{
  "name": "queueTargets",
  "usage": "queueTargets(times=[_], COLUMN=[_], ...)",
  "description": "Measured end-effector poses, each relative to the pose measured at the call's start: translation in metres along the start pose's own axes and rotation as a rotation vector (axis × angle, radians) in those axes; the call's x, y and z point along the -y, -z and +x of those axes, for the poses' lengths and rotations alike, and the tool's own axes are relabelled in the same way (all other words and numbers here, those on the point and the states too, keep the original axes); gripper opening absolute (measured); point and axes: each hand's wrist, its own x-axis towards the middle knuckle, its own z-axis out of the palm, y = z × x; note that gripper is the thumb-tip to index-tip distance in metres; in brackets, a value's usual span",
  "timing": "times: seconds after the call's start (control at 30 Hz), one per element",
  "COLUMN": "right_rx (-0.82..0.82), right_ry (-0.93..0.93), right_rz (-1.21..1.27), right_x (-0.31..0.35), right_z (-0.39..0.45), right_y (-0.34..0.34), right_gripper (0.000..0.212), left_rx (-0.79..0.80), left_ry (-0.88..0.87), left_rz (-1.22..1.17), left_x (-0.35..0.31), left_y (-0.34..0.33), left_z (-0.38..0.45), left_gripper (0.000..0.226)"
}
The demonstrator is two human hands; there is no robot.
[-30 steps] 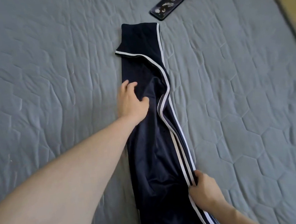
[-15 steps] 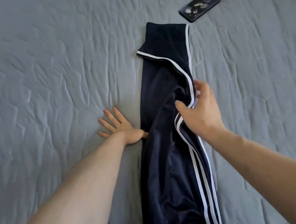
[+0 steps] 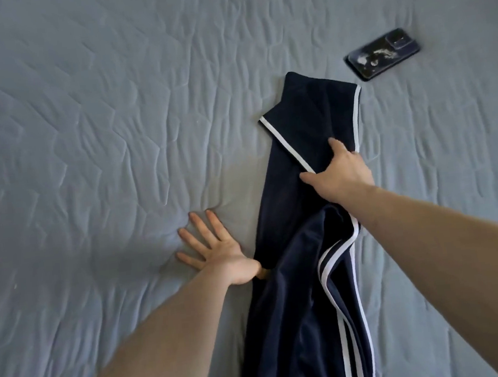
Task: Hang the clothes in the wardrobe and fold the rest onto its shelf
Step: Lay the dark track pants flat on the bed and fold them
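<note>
Smoothing the dark pants [image 3: 297,320] flat on the bed [image 3: 85,143] before I fold them.

My right hand [image 3: 339,176] presses on the pants with spread fingers, near the far end by the white stripe. My left hand [image 3: 217,252] lies flat and wide on the bed, thumb touching the pants' left edge. A phone [image 3: 382,54] sits beyond the pants. I should push slowly so no bumps stay.

Count: 1 navy garment [image 3: 300,201] with white side stripes, laid lengthwise on the bedcover [image 3: 85,143]. 1 phone [image 3: 383,53] near the bedcover's far right edge, just beyond the garment's far end. 2 hands: left hand [image 3: 217,252], right hand [image 3: 340,173]. 1 grey quilted bedcover.
</note>
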Motion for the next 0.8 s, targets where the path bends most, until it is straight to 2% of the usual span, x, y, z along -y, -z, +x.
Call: queueTargets(times=[0.1, 0.2, 0.27, 0.37, 0.47, 0.57, 0.63, 0.7, 0.73, 0.8], right_rx=[-0.020, -0.109, -0.134, -0.072, -0.114, -0.154, -0.107, 0.006, 0.016, -0.069], right_ry=[0.024, 0.150, 0.154, -0.006, -0.122, -0.216, -0.262, -0.368, -0.426, -0.466], right_rz=[-0.081, -0.127, 0.022, 0.704, 1.054, 1.077, 1.044, 0.964, 0.872, 0.731], right_x=[0.000, 0.001, 0.006, 0.028, 0.045, 0.044, 0.032, 0.015, 0.008, -0.009], right_z=[0.006, 0.009, 0.010, 0.015, 0.029, 0.040, 0.044, 0.046, 0.045, 0.042], right_y=[-0.002, -0.005, -0.004, 0.008, 0.033, 0.050, 0.050, 0.039, 0.033, 0.019], right_gripper=[0.063, 0.030, 0.023, 0.029, 0.033, 0.036, 0.034, 0.020, 0.026, 0.055], left_rx=[0.014, 0.015, 0.013, 0.003, -0.025, -0.051, -0.048, -0.044, -0.044, -0.042], left_ry=[-0.013, -0.018, -0.020, -0.012, 0.014, 0.016, 0.015, 0.028, 0.029, 0.032], left_rz=[0.003, 0.008, 0.016, 0.016, 0.012, -0.003, 0.007, 0.009, 0.009, 0.009], left_x=[0.001, 0.001, 0.001, 0.001, 0.000, 0.000, 0.000, 0.001, 0.000, -0.001], left_y=[0.002, 0.004, 0.003, 0.001, -0.004, -0.008, -0.008, -0.007, -0.006, -0.006], left_z=[-0.001, -0.002, -0.002, 0.002, 0.006, 0.007, 0.009, 0.009, 0.009, 0.007], left_gripper=[0.165, 0.161, 0.160, 0.163, 0.166, 0.168, 0.169, 0.171, 0.172, 0.173])
